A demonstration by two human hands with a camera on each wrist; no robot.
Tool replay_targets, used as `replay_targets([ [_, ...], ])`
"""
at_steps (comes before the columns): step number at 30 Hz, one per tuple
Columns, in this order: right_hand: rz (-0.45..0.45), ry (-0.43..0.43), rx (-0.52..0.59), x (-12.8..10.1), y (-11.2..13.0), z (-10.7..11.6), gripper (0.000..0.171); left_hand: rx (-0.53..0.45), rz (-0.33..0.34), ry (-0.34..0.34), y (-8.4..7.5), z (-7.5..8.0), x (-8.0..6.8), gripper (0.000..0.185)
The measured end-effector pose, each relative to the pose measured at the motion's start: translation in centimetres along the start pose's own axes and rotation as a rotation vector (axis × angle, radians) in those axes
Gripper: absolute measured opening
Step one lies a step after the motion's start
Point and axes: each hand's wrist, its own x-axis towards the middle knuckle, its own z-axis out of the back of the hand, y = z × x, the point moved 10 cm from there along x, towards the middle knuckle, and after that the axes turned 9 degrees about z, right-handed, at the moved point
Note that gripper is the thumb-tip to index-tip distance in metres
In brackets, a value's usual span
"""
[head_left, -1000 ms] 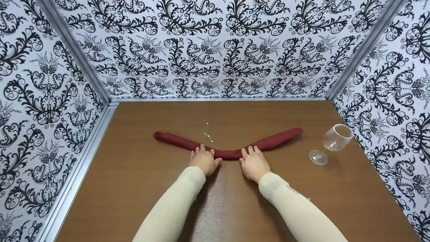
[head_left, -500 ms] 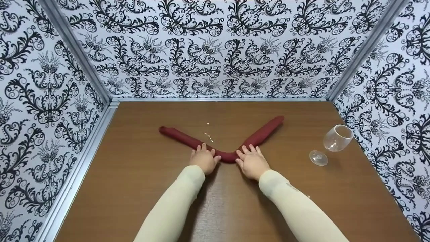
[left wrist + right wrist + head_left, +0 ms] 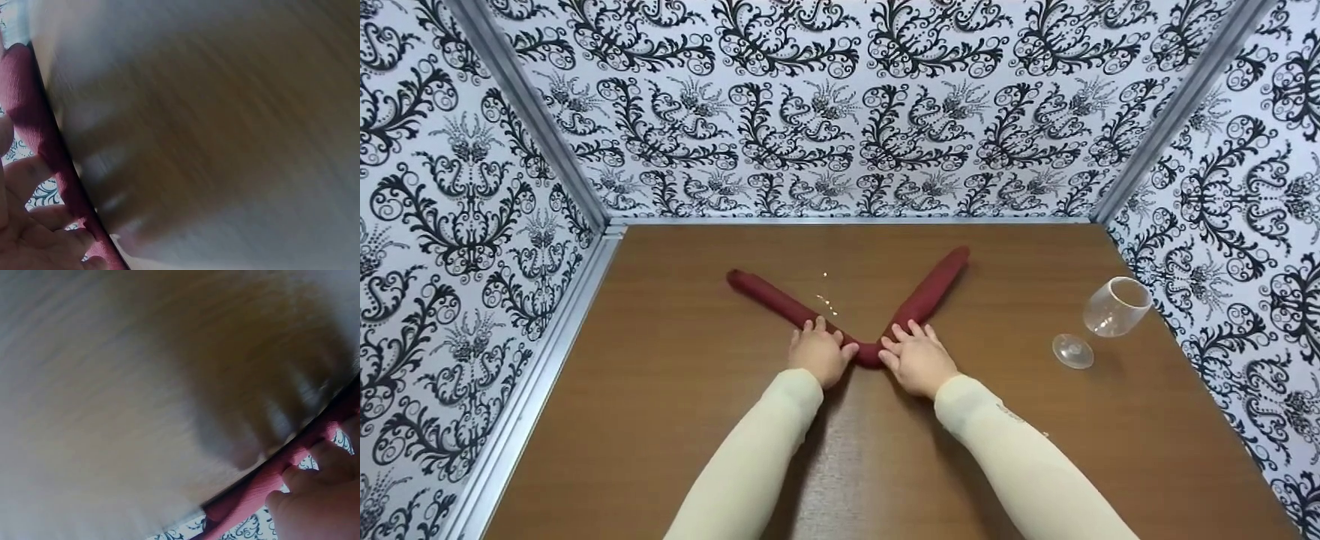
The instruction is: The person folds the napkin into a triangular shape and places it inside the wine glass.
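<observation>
A dark red rolled cloth (image 3: 780, 298) lies on the brown table, bent into a V whose point faces the person. My left hand (image 3: 819, 356) rests on the left arm of the V, fingers spread over it and thumb beside the bend. On the right arm lies my right hand (image 3: 919, 361), its fingers likewise laid across the roll. Between the two thumbs the bend of the cloth shows. In the left wrist view the fingers reach over the ribbed red cloth (image 3: 34, 112). The right wrist view has the cloth (image 3: 253, 495) passing under the fingers of that hand.
A clear stemmed glass (image 3: 1116, 307) stands on the table (image 3: 645, 420) to the right of the cloth. Small white specks (image 3: 826, 304) show on the wood between the arms of the V. Patterned walls (image 3: 840, 112) with metal framing enclose the back and sides.
The cloth has gone from a shallow curve to a sharper V, its far ends swinging inward and away from the person. Both hands have come slightly closer together.
</observation>
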Motion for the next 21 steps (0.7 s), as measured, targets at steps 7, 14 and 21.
replay_targets([
  [7,0.012,-0.003,0.04,0.35,0.68,-0.04,0.045,0.006,0.003,-0.004,-0.25,-0.05,-0.38,0.058],
  [14,0.017,-0.037,0.162,0.58,0.75,-0.27,0.039,-0.074,0.014,0.042,-0.22,-0.28,-0.47,0.056],
  [21,0.012,-0.043,0.221,0.93,0.96,-0.74,0.032,-0.123,-0.01,0.113,-0.64,-0.44,-0.5,0.055],
])
